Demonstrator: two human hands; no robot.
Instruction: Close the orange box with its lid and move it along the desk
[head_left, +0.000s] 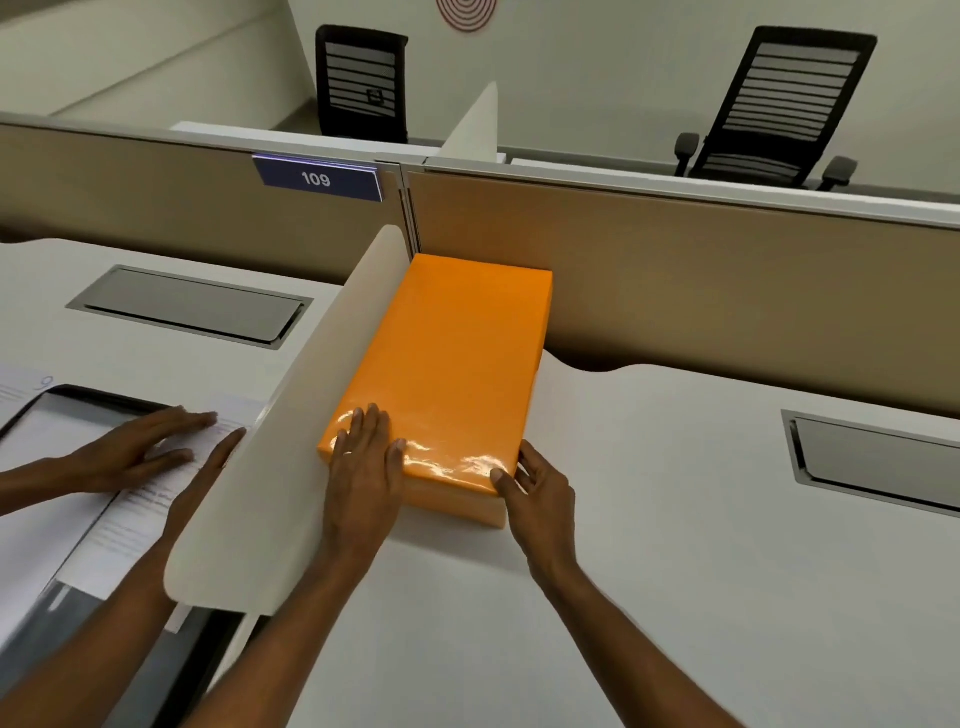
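The orange box (457, 358) lies lengthwise on the white desk (649, 519), its lid on and a paler strip of the base showing under the near edge. Its left side runs along a white divider and its far end reaches the tan partition. My left hand (363, 467) lies flat over the near left corner of the lid, palm wrapped over the edge. At the near right corner is my right hand (537, 488), thumb on top of the lid and fingers along the side.
The curved white divider (291, 441) stands just left of the box. Beyond it, two other hands (140, 452) rest on printed papers (130, 525) beside a tablet. Grey cable hatches (192, 304) (878, 457) are set into both desks. The tan partition (675, 280) bounds the far side.
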